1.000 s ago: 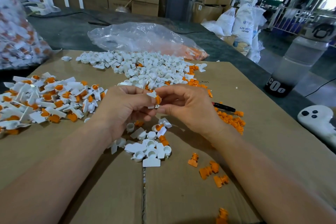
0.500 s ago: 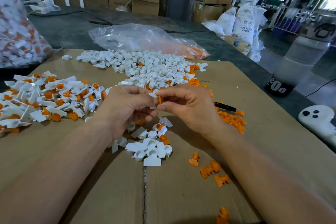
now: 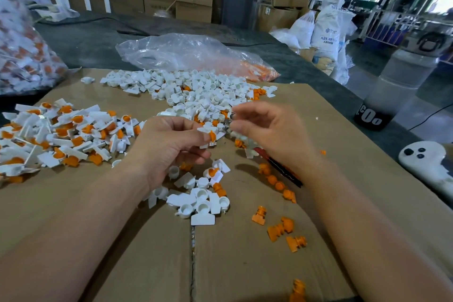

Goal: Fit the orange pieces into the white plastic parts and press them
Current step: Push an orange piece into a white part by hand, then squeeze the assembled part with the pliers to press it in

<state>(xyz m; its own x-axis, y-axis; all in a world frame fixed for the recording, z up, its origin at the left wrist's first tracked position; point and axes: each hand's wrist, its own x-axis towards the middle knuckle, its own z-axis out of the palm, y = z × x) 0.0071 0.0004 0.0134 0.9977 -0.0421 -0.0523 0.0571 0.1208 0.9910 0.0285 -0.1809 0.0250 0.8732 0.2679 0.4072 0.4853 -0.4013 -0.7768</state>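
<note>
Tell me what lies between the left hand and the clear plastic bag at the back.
In the head view, a heap of white plastic parts, with a few orange pieces mixed in, covers the cardboard there.

The right grip (image 3: 269, 130) has left the white part (image 3: 205, 130) and moved off to the right, blurred, near the edge of the white pile (image 3: 196, 91). The left grip (image 3: 169, 144) alone now pinches the part, with the orange piece (image 3: 212, 136) in it.
</note>
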